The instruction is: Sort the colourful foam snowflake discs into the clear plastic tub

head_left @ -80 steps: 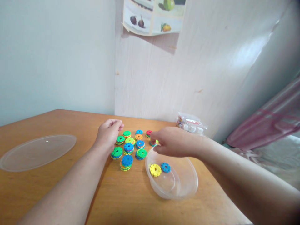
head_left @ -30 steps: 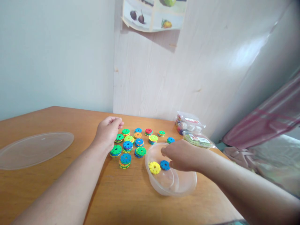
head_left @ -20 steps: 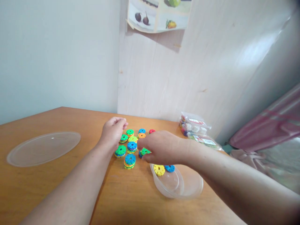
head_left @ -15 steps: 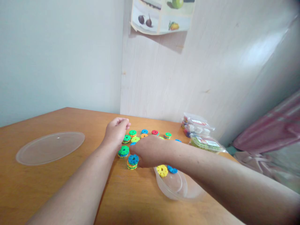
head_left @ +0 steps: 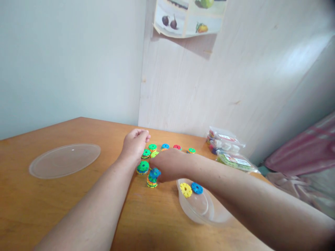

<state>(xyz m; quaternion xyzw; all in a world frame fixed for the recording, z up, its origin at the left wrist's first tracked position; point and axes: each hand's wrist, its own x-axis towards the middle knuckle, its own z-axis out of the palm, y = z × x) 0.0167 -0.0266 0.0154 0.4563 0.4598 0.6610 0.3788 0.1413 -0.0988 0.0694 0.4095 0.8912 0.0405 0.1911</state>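
Several small stacks of coloured notched plastic discs (head_left: pixel 143 167) lie on the wooden table (head_left: pixel 52 198). My right hand (head_left: pixel 169 164) reaches across them and pinches a blue disc (head_left: pixel 155 172) at the top of the nearest stack (head_left: pixel 151 182). My left hand (head_left: pixel 135 144) rests curled at the left edge of the discs, its fingers closed; nothing shows in them. A clear plastic bowl (head_left: pixel 209 214) sits under my right forearm with a yellow disc (head_left: pixel 186 190) and a blue disc (head_left: pixel 196 188) inside.
A clear round lid (head_left: pixel 65 160) lies on the table at the left. Clear packets of small items (head_left: pixel 227 146) are stacked at the table's far right by the wall. A fruit poster (head_left: pixel 190 17) hangs above. Pink cloth (head_left: pixel 300 153) lies beyond the table at the right.
My right hand left the bowl and crossed left over the discs to the nearest stack, closing on its top blue disc. My left hand stayed put. The view shifted left.
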